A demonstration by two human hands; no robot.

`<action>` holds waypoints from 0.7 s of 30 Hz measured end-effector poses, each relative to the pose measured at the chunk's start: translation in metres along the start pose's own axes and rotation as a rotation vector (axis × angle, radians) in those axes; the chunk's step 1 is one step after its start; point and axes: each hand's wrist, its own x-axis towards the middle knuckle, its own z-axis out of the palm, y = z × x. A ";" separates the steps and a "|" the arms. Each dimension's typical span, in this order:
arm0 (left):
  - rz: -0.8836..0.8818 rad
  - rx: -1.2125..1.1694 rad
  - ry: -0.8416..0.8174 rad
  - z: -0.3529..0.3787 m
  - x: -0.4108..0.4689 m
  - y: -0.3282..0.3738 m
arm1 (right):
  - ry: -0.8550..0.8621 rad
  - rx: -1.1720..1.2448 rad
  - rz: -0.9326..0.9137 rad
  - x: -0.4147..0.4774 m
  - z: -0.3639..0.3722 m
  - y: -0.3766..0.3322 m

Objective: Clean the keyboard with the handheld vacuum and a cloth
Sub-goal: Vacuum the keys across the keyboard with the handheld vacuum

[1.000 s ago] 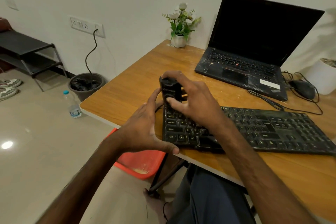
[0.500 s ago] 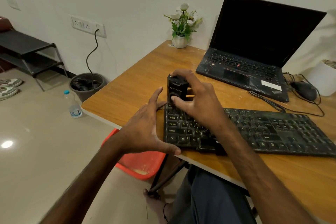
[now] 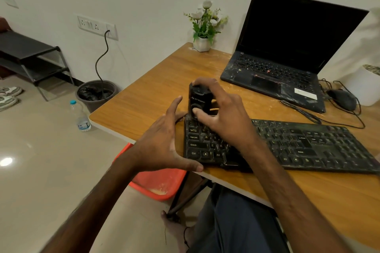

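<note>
A dusty black keyboard (image 3: pixel 308 146) lies along the front of the wooden table (image 3: pixel 148 96). My right hand (image 3: pixel 224 117) grips a small black handheld vacuum (image 3: pixel 198 96) that stands upright on the keyboard's top-left corner; my thumb sits on its round front button. My left hand (image 3: pixel 164 144) brackets the keyboard's left end, thumb against the front corner and fingers reaching to the back corner. No cloth is in view.
An open black laptop (image 3: pixel 287 55), a small white flower pot (image 3: pixel 202 43), a black mouse (image 3: pixel 342 98) with tangled cable and a white pot (image 3: pixel 364 88) stand behind the keyboard. On the floor: red bin (image 3: pixel 158 183), water bottle (image 3: pixel 80 116), dark pot (image 3: pixel 96 93), black rack (image 3: pixel 30 57).
My right hand has shifted the vacuum a little to the right along the keyboard's top-left corner. My left hand has stayed at the keyboard's left end.
</note>
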 end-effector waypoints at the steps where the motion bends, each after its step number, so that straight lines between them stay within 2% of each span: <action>1: -0.007 0.001 0.001 0.000 -0.001 0.000 | 0.035 -0.035 0.016 0.001 -0.002 0.003; 3: -0.010 0.000 0.000 0.001 0.000 0.000 | 0.051 -0.018 0.019 -0.001 -0.004 0.004; 6: -0.003 -0.009 -0.001 0.001 0.000 -0.001 | -0.056 0.219 -0.003 -0.007 -0.003 -0.005; 8: 0.002 -0.005 0.000 0.002 0.000 0.000 | -0.087 0.203 -0.008 -0.008 -0.004 -0.003; 11: -0.003 0.003 -0.008 0.002 -0.001 0.000 | -0.038 0.143 0.026 -0.003 -0.011 0.003; 14: -0.004 0.015 -0.007 0.001 -0.001 0.000 | -0.071 0.217 0.029 -0.017 -0.016 -0.007; 18: -0.006 0.036 -0.009 0.003 -0.002 0.000 | -0.153 0.288 -0.082 -0.056 -0.025 -0.020; 21: -0.006 0.035 -0.019 0.003 -0.002 0.001 | -0.130 0.270 -0.039 -0.043 -0.028 -0.009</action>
